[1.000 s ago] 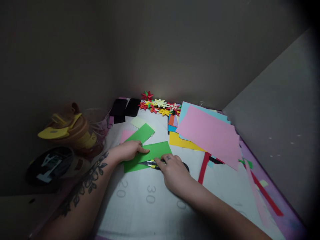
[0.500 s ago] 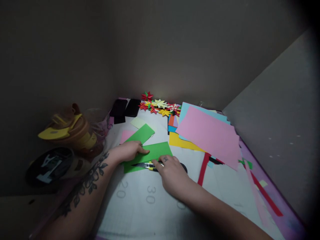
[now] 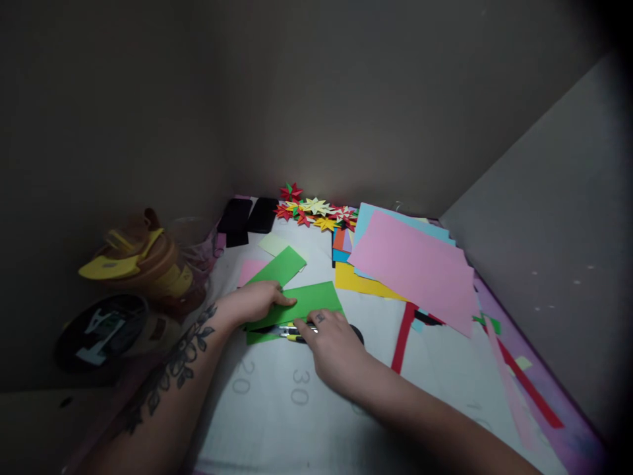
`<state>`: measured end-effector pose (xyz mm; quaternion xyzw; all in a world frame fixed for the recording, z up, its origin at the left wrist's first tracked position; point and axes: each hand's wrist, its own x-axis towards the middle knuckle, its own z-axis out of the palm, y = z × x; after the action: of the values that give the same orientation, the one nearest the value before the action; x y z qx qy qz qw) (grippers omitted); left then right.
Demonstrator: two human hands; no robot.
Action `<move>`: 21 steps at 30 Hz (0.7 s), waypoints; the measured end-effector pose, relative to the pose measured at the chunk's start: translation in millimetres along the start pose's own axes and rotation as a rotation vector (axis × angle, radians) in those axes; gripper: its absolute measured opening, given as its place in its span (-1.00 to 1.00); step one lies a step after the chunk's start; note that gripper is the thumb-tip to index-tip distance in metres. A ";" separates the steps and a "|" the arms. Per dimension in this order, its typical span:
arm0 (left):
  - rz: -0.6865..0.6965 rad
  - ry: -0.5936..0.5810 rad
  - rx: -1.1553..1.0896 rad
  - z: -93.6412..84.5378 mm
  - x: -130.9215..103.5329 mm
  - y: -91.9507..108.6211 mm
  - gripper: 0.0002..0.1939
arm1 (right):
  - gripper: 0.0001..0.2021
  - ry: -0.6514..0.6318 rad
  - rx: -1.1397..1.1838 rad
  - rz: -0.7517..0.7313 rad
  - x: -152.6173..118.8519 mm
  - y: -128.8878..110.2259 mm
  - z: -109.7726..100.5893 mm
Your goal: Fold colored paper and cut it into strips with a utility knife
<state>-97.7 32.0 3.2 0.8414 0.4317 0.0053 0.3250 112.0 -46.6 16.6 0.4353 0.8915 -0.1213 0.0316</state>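
Observation:
My left hand (image 3: 260, 302) lies on a folded green paper sheet (image 3: 316, 300), pressing it to the table with the thumb stretched out. Its other fingers are partly hidden. My right hand (image 3: 333, 340) is closed around a black and yellow utility knife (image 3: 295, 332), which lies low along the sheet's near edge. The knife's blade points left and is between the upper layer and a lower green flap (image 3: 262, 338). Behind my left hand, a second green piece (image 3: 281, 264) lies at a slant over pink (image 3: 251, 269) and pale green (image 3: 271, 244) pieces.
Folded paper stars (image 3: 316, 208) line the back edge beside two dark phone-like slabs (image 3: 262, 216). Large pink sheets (image 3: 415, 264) and a yellow sheet (image 3: 366, 282) lie right, near red strips (image 3: 404, 336). A yellow-lidded bottle (image 3: 143, 260) and a black-lidded cup (image 3: 103, 333) stand left.
My right hand has slid slightly left with the utility knife, and its blade has gone further in under the upper green layer. My left hand stays in place on the paper.

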 end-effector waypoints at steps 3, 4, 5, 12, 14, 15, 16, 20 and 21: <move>0.002 0.008 0.007 1.1 0.2 -1.0 -0.57 | -0.51 0.000 0.010 -0.017 1.4 -2.8 1.1; 0.004 0.011 0.013 1.6 0.2 -1.7 -0.58 | -0.51 0.001 0.011 -0.022 2.2 -4.2 2.0; 0.004 0.010 0.023 2.0 0.2 -2.4 -0.59 | -0.51 0.001 0.012 -0.027 2.8 -5.6 3.1; 0.033 0.016 0.083 -3.6 -1.9 3.8 -0.58 | -0.49 -0.032 0.120 -0.250 -16.8 14.8 -5.7; 0.051 0.091 0.113 -3.9 -0.8 10.9 -0.68 | -0.52 0.007 0.178 -0.259 -28.8 35.2 -13.0; 0.048 0.139 0.141 -3.1 0.0 15.1 -0.74 | -0.53 0.046 0.203 -0.225 -34.5 47.7 -15.8; 0.033 0.179 0.174 -1.8 0.9 19.4 -0.75 | -0.55 0.096 0.223 -0.172 -39.5 61.3 -17.5; -0.084 0.230 0.272 5.3 3.0 34.9 -0.43 | -0.53 0.329 0.261 0.039 -52.6 119.0 -10.1; -0.114 0.222 0.279 6.5 3.1 37.7 -0.39 | -0.53 0.381 0.276 0.074 -54.2 131.6 -5.3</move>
<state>-66.6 15.0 18.0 0.8468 0.5083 0.0197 0.1555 248.9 -9.1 5.6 0.4830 0.8397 -0.1565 -0.1926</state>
